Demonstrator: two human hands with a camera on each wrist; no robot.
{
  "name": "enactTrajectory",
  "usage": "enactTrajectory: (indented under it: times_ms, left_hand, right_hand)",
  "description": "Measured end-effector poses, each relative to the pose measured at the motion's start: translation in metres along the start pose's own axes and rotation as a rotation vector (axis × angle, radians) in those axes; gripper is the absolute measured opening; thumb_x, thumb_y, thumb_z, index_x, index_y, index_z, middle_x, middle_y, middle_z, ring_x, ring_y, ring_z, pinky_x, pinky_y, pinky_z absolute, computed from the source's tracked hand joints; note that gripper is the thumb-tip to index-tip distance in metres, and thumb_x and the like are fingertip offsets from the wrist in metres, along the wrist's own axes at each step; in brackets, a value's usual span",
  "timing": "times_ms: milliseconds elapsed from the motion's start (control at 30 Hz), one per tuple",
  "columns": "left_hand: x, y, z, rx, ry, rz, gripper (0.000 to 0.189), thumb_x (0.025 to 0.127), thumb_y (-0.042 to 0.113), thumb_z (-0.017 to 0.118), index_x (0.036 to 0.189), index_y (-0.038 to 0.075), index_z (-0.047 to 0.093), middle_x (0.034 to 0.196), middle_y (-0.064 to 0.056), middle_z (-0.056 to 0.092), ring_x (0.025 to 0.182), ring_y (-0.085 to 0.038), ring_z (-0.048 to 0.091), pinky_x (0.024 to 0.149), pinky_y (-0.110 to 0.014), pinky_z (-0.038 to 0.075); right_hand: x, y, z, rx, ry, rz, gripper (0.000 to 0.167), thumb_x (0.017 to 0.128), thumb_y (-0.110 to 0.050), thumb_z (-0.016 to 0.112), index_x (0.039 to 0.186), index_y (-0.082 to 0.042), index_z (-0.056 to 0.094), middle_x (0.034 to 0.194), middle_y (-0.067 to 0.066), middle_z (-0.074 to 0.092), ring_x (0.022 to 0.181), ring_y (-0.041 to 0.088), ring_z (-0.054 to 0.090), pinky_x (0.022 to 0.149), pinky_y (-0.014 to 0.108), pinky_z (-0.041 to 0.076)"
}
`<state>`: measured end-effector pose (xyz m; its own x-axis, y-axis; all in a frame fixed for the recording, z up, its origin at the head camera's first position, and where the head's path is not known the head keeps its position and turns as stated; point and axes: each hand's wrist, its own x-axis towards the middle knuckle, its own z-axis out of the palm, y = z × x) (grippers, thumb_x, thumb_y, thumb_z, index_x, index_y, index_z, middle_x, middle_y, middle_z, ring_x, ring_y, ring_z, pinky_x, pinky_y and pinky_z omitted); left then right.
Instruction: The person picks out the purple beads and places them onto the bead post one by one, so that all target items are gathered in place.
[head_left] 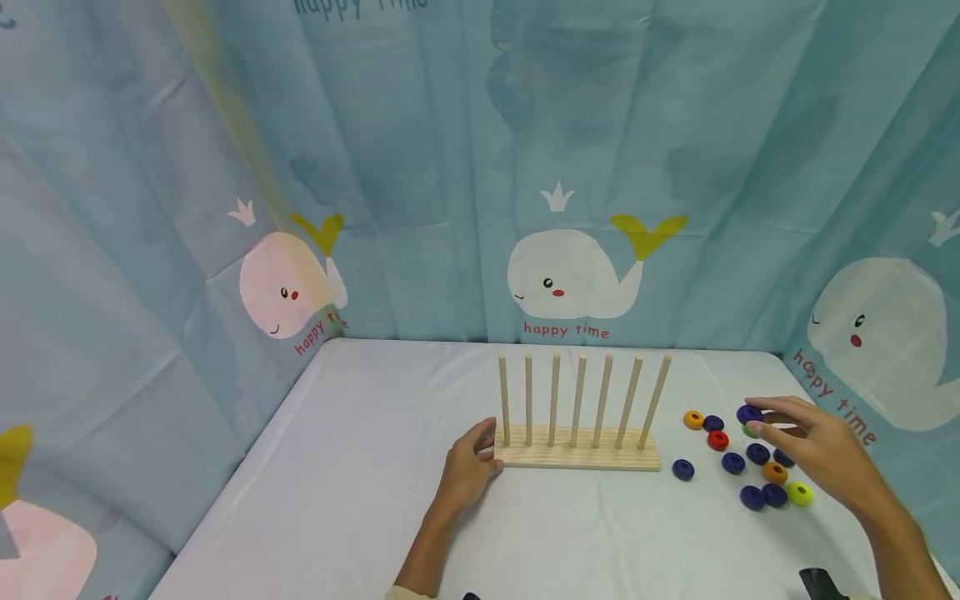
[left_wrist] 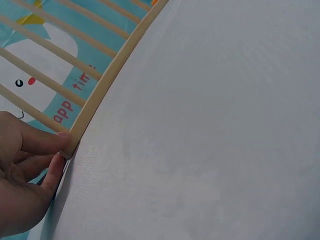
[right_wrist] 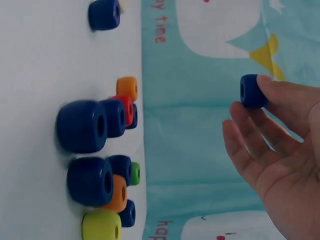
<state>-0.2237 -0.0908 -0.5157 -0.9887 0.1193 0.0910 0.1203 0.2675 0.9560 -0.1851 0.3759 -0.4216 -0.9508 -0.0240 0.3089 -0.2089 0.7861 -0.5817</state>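
A wooden peg rack (head_left: 577, 455), a flat base with a row of several upright pegs, stands on the table. The left hand (head_left: 467, 468) holds its left end; in the left wrist view, thumb and fingers (left_wrist: 52, 172) pinch the end of the base. Over the beads at the right, the right hand (head_left: 821, 446) pinches a dark blue bead (right_wrist: 253, 92) between thumb and fingertips, raised above the table. No beads sit on the pegs. Loose on the table near the right hand lie several blue beads, a red bead (head_left: 717, 440), orange beads (head_left: 775, 472) and a yellow-green bead (head_left: 799, 494).
A white cloth covers the table (head_left: 315, 467). Behind it hangs a light blue curtain (head_left: 420, 250) printed with whales. One blue bead (head_left: 683, 470) lies apart, just right of the rack. A black object (head_left: 819, 583) shows at the lower right edge.
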Motion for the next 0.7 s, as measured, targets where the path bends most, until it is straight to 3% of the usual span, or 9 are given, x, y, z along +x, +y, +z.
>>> enactTrajectory:
  times_ms: [67,167,700]
  left_hand:
    - [0.0,-0.001,0.0,0.006,-0.004,-0.006,0.066,0.083,-0.009,0.068,0.143,0.006,0.046,0.14,-0.014,0.05,0.122,-0.03,0.053,0.093,-0.027,0.052]
    - [0.001,-0.001,-0.001,0.01,-0.01,-0.004,0.064,0.084,-0.008,0.068,0.143,0.004,0.046,0.139,-0.016,0.051,0.122,-0.03,0.054,0.092,-0.024,0.051]
    - [0.001,-0.002,-0.002,-0.024,-0.019,0.0,0.062,0.085,-0.007,0.067,0.143,0.001,0.045,0.141,-0.017,0.049,0.126,-0.029,0.051,0.095,-0.024,0.049]
  right_hand:
    - [0.001,-0.005,0.001,0.002,0.006,-0.008,0.044,0.092,-0.029,0.068,0.127,-0.003,0.062,0.117,0.02,0.061,0.084,-0.015,0.049,0.064,0.012,0.051]
    - [0.002,-0.012,0.003,0.017,0.018,-0.028,0.045,0.091,-0.029,0.069,0.127,-0.004,0.062,0.117,0.02,0.062,0.083,-0.011,0.055,0.063,0.014,0.053]
    - [0.011,-0.044,0.015,0.062,0.077,-0.134,0.04,0.092,-0.023,0.068,0.127,-0.005,0.063,0.116,0.013,0.063,0.093,-0.017,0.047,0.072,0.002,0.045]
